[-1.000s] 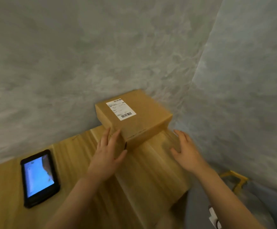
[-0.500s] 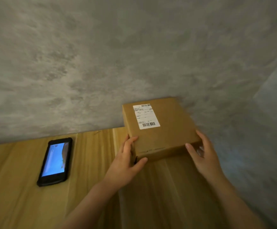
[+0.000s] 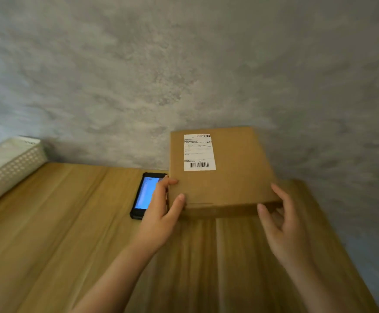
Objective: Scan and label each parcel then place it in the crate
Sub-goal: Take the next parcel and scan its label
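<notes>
A flat brown cardboard parcel (image 3: 229, 177) with a white barcode label (image 3: 198, 152) on its top is held just above the wooden table (image 3: 71, 222). My left hand (image 3: 161, 213) grips its near left corner, thumb on top and fingers round the side. My right hand (image 3: 281, 224) holds the near right corner, fingers curled under the box. A black phone (image 3: 144, 195) with a lit blue screen lies on the table, partly hidden behind my left hand. A white perforated crate (image 3: 8, 170) stands at the far left.
A grey mottled wall (image 3: 184, 75) rises right behind the table. The table's right edge (image 3: 333, 233) runs diagonally past my right hand, with grey floor beyond it.
Both hands closed on the parcel and carried it leftward, toward the phone. The view swung left, bringing the white crate into sight.
</notes>
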`<action>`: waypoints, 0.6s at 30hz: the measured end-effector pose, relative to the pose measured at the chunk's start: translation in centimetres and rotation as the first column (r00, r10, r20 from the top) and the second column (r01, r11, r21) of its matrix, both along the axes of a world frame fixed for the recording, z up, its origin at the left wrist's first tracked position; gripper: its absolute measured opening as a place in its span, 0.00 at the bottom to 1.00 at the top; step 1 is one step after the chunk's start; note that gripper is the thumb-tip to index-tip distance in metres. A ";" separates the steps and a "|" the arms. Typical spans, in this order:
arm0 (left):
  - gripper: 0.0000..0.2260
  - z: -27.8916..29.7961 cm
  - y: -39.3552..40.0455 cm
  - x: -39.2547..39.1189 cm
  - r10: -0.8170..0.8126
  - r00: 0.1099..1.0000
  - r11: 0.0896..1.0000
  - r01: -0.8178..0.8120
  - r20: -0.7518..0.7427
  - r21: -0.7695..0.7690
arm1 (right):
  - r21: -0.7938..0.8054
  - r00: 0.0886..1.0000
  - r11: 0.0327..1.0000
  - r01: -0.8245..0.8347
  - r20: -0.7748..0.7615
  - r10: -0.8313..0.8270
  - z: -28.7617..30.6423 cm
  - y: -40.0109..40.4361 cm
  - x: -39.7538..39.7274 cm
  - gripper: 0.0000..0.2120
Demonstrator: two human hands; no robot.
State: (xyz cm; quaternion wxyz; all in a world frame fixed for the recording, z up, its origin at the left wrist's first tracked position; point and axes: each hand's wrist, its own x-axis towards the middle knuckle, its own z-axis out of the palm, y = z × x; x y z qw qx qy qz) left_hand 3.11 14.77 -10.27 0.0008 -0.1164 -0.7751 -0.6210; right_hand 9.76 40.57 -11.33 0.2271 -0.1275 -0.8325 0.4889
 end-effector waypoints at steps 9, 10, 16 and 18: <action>0.14 1.4 -18.5 -1.4 0.299 0.954 0.953 -0.300 -0.036 -0.034 | 0.071 0.960 0.958 -0.277 -0.031 0.279 -0.1 -17.8 -3.9 0.26; 0.14 1.4 -20.7 -1.6 0.309 0.950 0.950 -0.310 -0.031 -0.045 | 0.087 0.954 0.951 -0.295 -0.028 0.299 -0.1 -19.8 -4.2 0.26; 0.15 0.4 -31.3 -3.0 0.326 0.943 0.942 -0.318 0.073 -0.108 | 0.097 0.932 0.927 -0.362 0.028 0.361 -1.7 -29.6 -5.8 0.28; 0.16 -0.4 -33.6 -3.5 0.308 0.947 0.948 -0.297 0.095 -0.115 | 0.112 0.931 0.925 -0.364 0.042 0.362 -2.4 -31.7 -5.9 0.28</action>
